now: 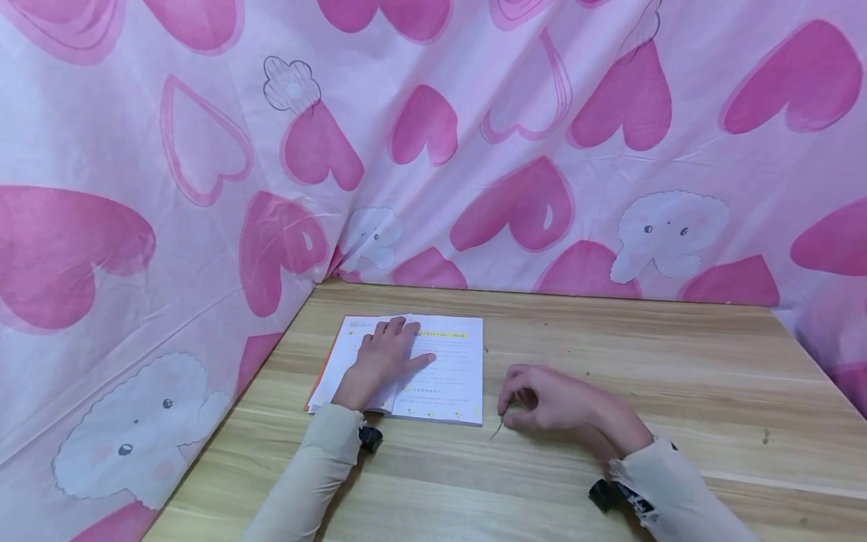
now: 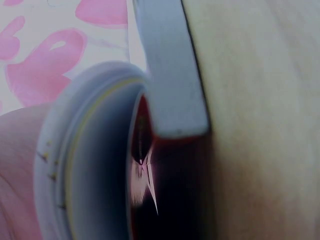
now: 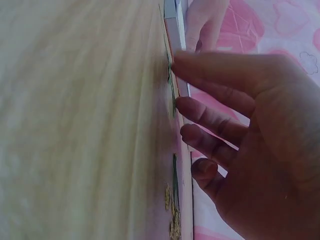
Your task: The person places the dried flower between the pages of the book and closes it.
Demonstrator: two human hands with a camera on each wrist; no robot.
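Observation:
An open book (image 1: 447, 369) with printed white pages and an orange-red cover edge lies on the wooden table. My left hand (image 1: 386, 357) rests across its pages near the fold, fingers spread. Close up in the left wrist view, the book's pages (image 2: 95, 150) curve upward beside a thick page block (image 2: 175, 75). To the right of the book, my right hand (image 1: 552, 399) pinches a thin dark-green sprig (image 1: 497, 430) by the stem, low over the table. Small yellow-brown dried bits (image 3: 174, 225) show at the sprig's lower end in the right wrist view.
The wooden table (image 1: 704, 376) has a few tiny dark specks on it. A pink-and-white curtain (image 1: 433, 203) with hearts and fluffy white animals hangs along the table's back and left edges.

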